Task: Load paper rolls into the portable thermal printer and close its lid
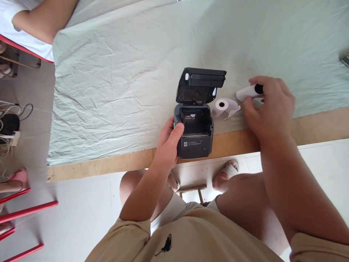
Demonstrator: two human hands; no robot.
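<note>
A dark portable printer [195, 145] is at the table's front edge, its lid [199, 85] raised and its paper bay showing nothing but a small label. My left hand [170, 142] grips the printer's left side, thumb over the rim. Just right of the printer, a small white paper roll [222, 105] with a dark core has its loose end partly unwound. Farther right, my right hand [268, 107] holds another white paper roll [248, 92] with a black end between thumb and fingers.
A pale green cloth [122, 91] covers the table, with a bare wooden edge [103, 162] in front. At upper left is another person's arm [49, 20]. A dark object [345, 59] lies at the far right. Red stool legs [27, 211] and cables stand lower left.
</note>
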